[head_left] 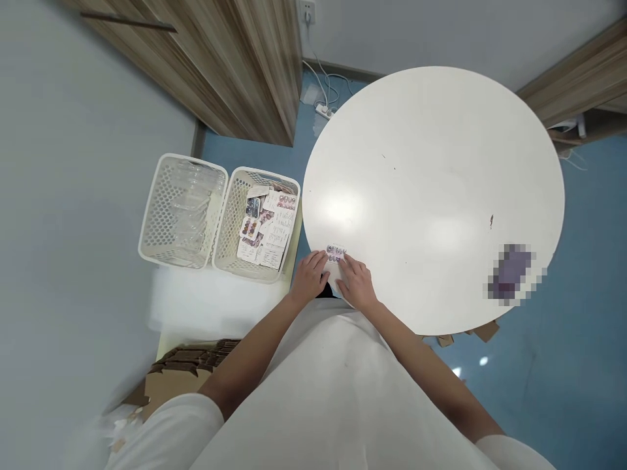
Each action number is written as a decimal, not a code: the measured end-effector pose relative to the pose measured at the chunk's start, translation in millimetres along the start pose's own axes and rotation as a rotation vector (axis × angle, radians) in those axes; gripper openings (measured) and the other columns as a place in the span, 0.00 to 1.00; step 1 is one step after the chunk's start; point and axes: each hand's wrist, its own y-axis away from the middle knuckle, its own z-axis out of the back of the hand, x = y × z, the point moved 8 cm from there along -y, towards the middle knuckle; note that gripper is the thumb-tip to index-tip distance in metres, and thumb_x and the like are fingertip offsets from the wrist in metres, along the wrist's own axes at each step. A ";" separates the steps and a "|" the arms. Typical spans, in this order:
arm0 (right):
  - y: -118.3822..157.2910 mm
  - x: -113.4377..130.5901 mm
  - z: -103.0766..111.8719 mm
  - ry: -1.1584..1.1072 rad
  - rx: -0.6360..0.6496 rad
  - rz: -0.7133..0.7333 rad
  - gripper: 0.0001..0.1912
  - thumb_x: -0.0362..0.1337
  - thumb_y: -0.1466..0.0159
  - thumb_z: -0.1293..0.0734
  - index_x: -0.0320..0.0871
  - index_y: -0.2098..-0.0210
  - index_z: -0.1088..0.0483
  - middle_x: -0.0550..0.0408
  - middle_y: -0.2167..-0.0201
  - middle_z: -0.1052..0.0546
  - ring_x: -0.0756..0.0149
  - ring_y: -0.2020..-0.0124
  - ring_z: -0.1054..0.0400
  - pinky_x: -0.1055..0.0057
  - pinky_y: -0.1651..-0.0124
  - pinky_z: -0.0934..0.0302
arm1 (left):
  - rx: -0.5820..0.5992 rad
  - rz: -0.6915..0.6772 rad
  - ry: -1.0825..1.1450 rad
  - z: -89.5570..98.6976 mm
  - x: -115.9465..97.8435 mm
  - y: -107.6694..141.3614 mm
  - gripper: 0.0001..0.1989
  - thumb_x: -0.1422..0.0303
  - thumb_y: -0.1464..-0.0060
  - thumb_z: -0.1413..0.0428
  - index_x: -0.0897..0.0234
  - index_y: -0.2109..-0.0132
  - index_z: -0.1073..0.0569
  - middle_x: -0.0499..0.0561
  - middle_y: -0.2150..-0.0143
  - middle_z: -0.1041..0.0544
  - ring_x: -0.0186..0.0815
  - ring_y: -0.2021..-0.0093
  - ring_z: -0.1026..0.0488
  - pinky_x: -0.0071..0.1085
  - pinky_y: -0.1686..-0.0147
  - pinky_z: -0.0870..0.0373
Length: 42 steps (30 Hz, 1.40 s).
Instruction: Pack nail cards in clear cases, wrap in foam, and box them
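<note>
A small card with rows of purple and pinkish oval pieces lies flat at the near left edge of the white round table. Resting at the card's left side, my left hand touches it with stretched fingertips, its thumb held apart. My right hand lies at the lower right side of the card, fingers extended onto its edge and thumb pointing inward. Neither hand is wrapped round anything. What exactly the oval pieces are is too small to tell.
Left of the table, a white basket holds several similar cards and printed sheets. Another basket beside it contains clear plastic pieces. Folded cardboard is stacked at lower left. A pixelated purple object sits at the table's right.
</note>
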 end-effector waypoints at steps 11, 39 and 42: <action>-29.3 11.3 2.5 0.057 0.010 -0.012 0.33 0.36 0.43 0.41 0.44 0.40 0.54 0.52 0.38 0.51 0.50 0.49 0.47 0.57 0.55 0.47 | -0.045 -0.006 -0.014 16.8 9.1 -21.3 0.24 0.66 0.46 0.54 0.64 0.42 0.42 0.58 0.42 0.39 0.46 0.41 0.46 0.42 0.46 0.50; -25.7 14.5 9.3 0.061 -0.011 -0.006 0.33 0.33 0.43 0.42 0.42 0.39 0.57 0.46 0.38 0.53 0.53 0.50 0.45 0.59 0.54 0.44 | -0.072 -0.035 -0.041 15.7 12.1 -15.9 0.30 0.66 0.45 0.56 0.68 0.38 0.57 0.61 0.36 0.52 0.43 0.38 0.53 0.41 0.46 0.43; -17.3 11.2 9.3 0.021 -0.001 0.032 0.33 0.33 0.43 0.42 0.42 0.39 0.57 0.45 0.38 0.53 0.53 0.46 0.47 0.59 0.52 0.44 | -0.112 0.021 -0.007 17.4 13.0 -9.4 0.31 0.66 0.45 0.55 0.67 0.38 0.59 0.61 0.36 0.54 0.43 0.37 0.54 0.39 0.46 0.42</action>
